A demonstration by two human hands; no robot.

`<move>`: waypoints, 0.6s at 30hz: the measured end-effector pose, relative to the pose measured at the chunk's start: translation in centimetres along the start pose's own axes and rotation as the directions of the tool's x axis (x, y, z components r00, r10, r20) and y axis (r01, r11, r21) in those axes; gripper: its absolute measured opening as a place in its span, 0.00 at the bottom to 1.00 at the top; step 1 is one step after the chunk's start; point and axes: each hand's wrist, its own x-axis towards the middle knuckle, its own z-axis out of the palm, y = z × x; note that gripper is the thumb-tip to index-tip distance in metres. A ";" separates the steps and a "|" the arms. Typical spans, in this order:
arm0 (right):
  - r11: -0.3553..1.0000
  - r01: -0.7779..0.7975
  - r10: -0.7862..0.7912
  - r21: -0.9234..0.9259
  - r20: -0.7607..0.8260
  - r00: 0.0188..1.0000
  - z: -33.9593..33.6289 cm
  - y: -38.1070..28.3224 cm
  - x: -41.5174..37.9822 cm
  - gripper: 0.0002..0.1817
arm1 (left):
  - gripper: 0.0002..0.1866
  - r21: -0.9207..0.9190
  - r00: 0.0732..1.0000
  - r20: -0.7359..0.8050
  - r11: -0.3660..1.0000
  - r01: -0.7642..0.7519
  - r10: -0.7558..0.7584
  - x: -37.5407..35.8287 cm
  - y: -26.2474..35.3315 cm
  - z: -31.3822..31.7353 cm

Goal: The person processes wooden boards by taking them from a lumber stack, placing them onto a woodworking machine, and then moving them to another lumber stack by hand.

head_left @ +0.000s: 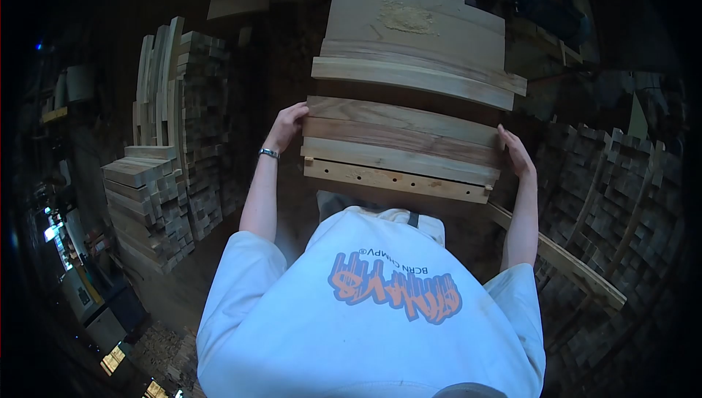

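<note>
Several wooden boards lie side by side in front of my body. My left hand (290, 119) is at the left end of the farthest board (402, 119), its fingers bent against the corner. At the opposite end of that board, my right hand (517, 152) has its fingertips against the edge, its fingers partly curled. Nearer to me are a darker reddish board (402, 138) and a pale board (398, 160). Closest to my shirt, a light wooden strip (376, 178) has a row of dark holes and small end blocks. The undersides of the boards are hidden.
Beyond a dark gap, another pale board (409, 82) lies before a panel (351, 14) with a sawdust pile (409, 19). Stacked lumber (142, 193) stands at left, and more stacks (578, 171) at right. A long plank (578, 266) slants beside my right arm.
</note>
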 end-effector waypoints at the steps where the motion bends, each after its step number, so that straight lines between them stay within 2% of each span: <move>1: 0.999 0.030 -0.028 0.017 -0.106 0.994 0.6 -1.1 0.3 0.34 | 0.25 0.002 1.000 0.002 1.000 -0.003 0.003 0.9 0.2 -0.1; 2: 0.988 0.155 -0.144 0.019 -0.273 0.951 1.1 -2.2 0.6 0.29 | 0.25 0.006 0.997 -0.073 1.000 0.010 -0.009 2.2 0.7 -0.1; 3: 0.988 0.156 -0.145 0.019 -0.275 0.951 1.6 -3.6 0.8 0.29 | 0.26 0.008 0.989 -0.148 1.000 0.023 -0.022 3.4 1.0 -0.2; 4: 0.975 0.204 -0.220 -0.084 -0.328 0.919 1.9 -4.8 1.3 0.28 | 0.26 0.072 0.970 -0.234 0.996 -0.056 0.072 4.2 2.0 1.1; 5: 0.952 0.241 -0.296 -0.188 -0.370 0.881 2.4 -5.7 1.5 0.27 | 0.26 0.073 0.970 -0.235 0.996 -0.055 0.070 4.9 3.1 2.0; 6: 0.909 0.164 -0.333 -0.383 -0.430 0.839 3.2 -6.9 0.9 0.24 | 0.26 0.340 0.951 -0.266 0.939 -0.060 0.157 5.5 3.9 2.6; 7: 0.910 0.160 -0.329 -0.382 -0.432 0.840 3.1 -6.4 0.9 0.24 | 0.25 0.581 0.930 -0.270 0.813 -0.049 0.249 5.8 4.4 3.4; 8: 0.924 0.206 -0.334 -0.322 -0.418 0.845 2.8 -5.8 1.0 0.23 | 0.21 0.681 0.863 -0.312 0.727 -0.088 0.397 5.5 4.5 4.5; 10: 0.952 0.244 -0.298 -0.187 -0.360 0.884 2.1 -5.0 0.6 0.20 | 0.21 0.642 0.877 -0.311 0.762 -0.090 0.366 5.2 3.5 3.7; 11: 0.952 0.245 -0.297 -0.184 -0.359 0.885 1.9 -4.3 0.0 0.20 | 0.20 0.601 0.893 -0.303 0.794 -0.092 0.333 5.1 2.9 3.2; 13: 0.962 0.266 -0.243 0.066 -0.251 0.937 1.6 -3.3 -1.2 0.20 | 0.19 0.535 0.902 -0.290 0.836 -0.123 0.318 3.6 2.1 2.9; 15: 0.962 0.249 -0.222 0.111 -0.214 0.951 1.4 -2.7 -1.7 0.21 | 0.19 0.463 0.911 -0.277 0.873 -0.152 0.305 2.9 1.8 2.5; 17: 0.957 0.216 -0.193 0.194 -0.129 0.973 1.3 -2.4 -1.7 0.22 | 0.19 0.357 0.948 -0.250 0.929 -0.102 0.200 2.4 1.7 1.9; 18: 0.957 0.215 -0.193 0.196 -0.124 0.973 1.1 -2.4 -1.5 0.22 | 0.19 0.359 0.946 -0.255 0.928 -0.099 0.200 2.3 1.9 1.8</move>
